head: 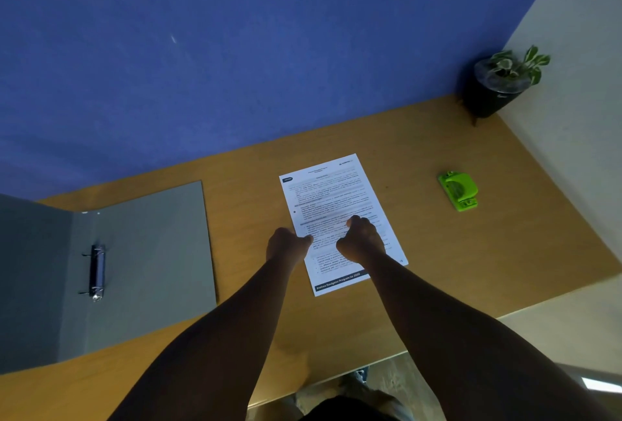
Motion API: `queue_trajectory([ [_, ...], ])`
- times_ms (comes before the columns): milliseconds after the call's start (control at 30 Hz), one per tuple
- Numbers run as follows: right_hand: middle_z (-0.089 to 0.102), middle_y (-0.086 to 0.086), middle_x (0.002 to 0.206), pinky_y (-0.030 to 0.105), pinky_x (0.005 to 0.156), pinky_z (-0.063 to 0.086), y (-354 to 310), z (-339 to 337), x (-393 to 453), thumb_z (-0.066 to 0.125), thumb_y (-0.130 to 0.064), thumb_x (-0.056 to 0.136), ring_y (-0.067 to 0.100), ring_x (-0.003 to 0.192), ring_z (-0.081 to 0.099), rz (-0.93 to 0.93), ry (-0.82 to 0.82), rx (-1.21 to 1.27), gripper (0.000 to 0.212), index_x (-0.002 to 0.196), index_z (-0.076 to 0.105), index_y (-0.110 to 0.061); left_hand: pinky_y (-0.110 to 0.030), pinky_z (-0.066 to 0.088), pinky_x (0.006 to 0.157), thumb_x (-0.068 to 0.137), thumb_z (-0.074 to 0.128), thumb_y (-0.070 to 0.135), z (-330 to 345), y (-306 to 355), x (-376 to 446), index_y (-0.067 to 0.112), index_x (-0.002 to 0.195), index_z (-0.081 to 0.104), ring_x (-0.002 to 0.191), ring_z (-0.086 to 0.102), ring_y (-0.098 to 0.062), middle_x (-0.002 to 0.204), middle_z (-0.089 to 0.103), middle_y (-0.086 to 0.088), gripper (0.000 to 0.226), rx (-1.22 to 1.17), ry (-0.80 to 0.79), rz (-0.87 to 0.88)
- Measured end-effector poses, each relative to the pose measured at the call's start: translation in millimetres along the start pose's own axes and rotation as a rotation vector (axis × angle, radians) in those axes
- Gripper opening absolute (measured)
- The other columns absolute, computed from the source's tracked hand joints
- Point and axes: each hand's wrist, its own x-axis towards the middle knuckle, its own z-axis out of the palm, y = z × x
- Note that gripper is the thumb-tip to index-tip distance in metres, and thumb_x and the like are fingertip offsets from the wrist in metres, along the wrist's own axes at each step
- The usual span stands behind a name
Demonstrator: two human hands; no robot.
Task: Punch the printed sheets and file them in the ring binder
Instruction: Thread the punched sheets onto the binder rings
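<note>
We found the printed sheets [331, 205] lying flat near the middle of the wooden desk [437, 252], turned slightly off square, footer toward us. Both hands were on them. Our left hand [286, 245] sat at the left long edge, fingers curled under; it looked to be pinching or steadying that edge, though we could not tell whether it had real hold of the paper. Our right hand [361, 238] rested on the page as a loose fist, knuckles down, gripping nothing that we could see. We judged this a squaring-up or lifting hold: one hand pinning, the other working the margin that takes the holes.

The green hole punch [459, 190] stood well apart to the right, untouched, within the right arm's reach. The grey ring binder [141, 262] lay open to the left, its ring mechanism [97, 272] exposed; whether the rings were parted we could not tell. A potted plant [498, 84] sat in the far corner, clear of the work. Punching was not yet begun, by our reading.
</note>
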Motion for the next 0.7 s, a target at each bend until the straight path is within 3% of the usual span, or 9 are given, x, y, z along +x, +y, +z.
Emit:
queue_trajectory([
  [133,0.052,0.009,0.134,0.042,0.101,0.049,-2,-2,2,0.063,-0.018,0.082,0.026,0.124,0.051,-0.021,-0.016,-0.041,0.058,0.136,0.043,-0.012,-0.023,0.043,0.052,0.084,0.075,0.03,4,6,2,0.006,0.118,0.067,0.083,0.064,-0.02,0.117,0.071,-0.008,0.042,-0.145,0.002,-0.091],
  [367,0.052,0.008,0.133,0.04,0.102,0.047,3,-6,4,0.062,-0.017,0.082,0.026,0.124,0.051,-0.035,-0.027,-0.055,0.057,0.135,0.043,-0.011,-0.028,0.049,0.063,0.077,0.082,0.023,16,13,9,0.005,0.11,0.067,0.089,0.069,-0.025,0.109,0.072,-0.008,0.041,-0.464,0.022,-0.254],
  [467,0.054,0.007,0.131,0.038,0.099,0.049,4,-8,5,0.064,-0.017,0.082,0.024,0.12,0.053,-0.037,-0.02,-0.053,0.055,0.132,0.044,-0.012,-0.03,0.051,0.069,0.081,0.079,0.015,19,16,9,0.008,0.102,0.066,0.085,0.067,-0.025,0.107,0.071,-0.008,0.025,-0.579,0.002,-0.264],
  [700,0.06,0.004,0.12,0.036,0.091,0.054,5,-13,6,0.067,-0.018,0.081,0.022,0.109,0.059,-0.042,-0.021,-0.035,0.048,0.124,0.048,-0.013,-0.031,0.052,0.074,0.088,0.072,0.021,24,16,9,0.01,0.117,0.069,0.088,0.065,-0.023,0.116,0.071,-0.006,0.031,-0.532,0.032,-0.098],
])
